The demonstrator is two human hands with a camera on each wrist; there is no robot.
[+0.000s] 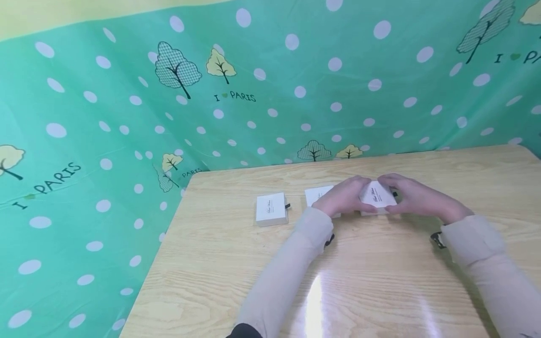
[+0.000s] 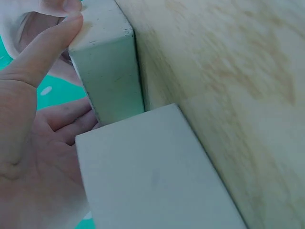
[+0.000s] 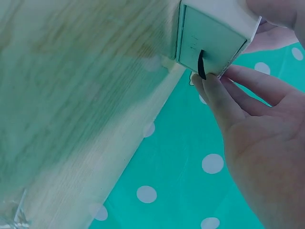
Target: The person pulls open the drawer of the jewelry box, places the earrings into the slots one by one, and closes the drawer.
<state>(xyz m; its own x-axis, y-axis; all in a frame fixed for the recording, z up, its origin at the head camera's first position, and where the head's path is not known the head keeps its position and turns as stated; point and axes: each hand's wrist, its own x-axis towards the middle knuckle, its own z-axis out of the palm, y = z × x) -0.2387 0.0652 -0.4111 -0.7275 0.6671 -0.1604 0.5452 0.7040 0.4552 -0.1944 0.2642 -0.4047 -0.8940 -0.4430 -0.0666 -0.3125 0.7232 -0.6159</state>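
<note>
Wood table (image 1: 380, 291): 2 spare boxes (image 1: 271, 209) left of held box (image 1: 377, 196).

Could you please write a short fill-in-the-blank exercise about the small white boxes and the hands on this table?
1. Both hands hold the same white box, the ____ of three in the head view.
2. The boxes sit on a ____ table.
3. The right hand has its fingers by the box's black ____.
4. The left box is touched by ____ hand.

Missing words: rightmost; wooden; tab; neither

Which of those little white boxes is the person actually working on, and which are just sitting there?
In use:
- right-hand box, gripped by the left hand and the right hand
- its black pull tab

Lying about:
- middle box, behind the left hand
- left box
- wooden table
</note>
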